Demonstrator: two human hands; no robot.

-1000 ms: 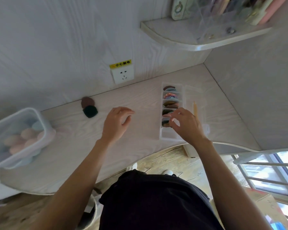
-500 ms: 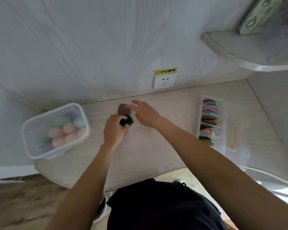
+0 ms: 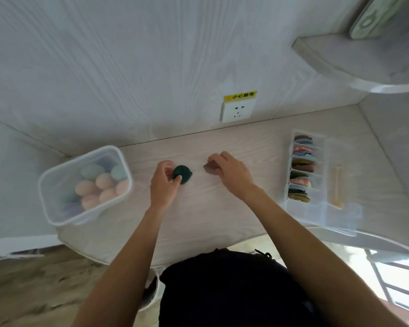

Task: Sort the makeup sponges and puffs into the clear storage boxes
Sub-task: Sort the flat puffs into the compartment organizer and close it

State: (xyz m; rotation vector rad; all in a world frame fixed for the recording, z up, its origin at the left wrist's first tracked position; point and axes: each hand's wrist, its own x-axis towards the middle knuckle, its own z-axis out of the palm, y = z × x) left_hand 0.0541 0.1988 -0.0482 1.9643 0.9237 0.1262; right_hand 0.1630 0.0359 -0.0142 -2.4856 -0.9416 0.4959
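- Two flat puffs are being taken up from the middle of the pale bench — a dark green puff by the left hand and a brown puff by the right hand.
- The green puff is pinched at its left edge, thumb below and fingers curled over the top; most of its round face is left showing to the right of the fingers.
- The brown puff is held under the curled fingers of the right hand, only its left end being seen beyond the fingertips; whether it has been lifted clear of the bench cannot be told.
- The divided clear box, already stacked with flat puffs, lies well to the right — nearer the right hand, with bare bench between.
- The clear tub of egg-shaped sponges stands to the left, near the left hand.
- The coming carry is judged to run rightwards for both puffs, the left hand having the longer reach across.
- A free slot is judged to lie at the near end of the divided box.
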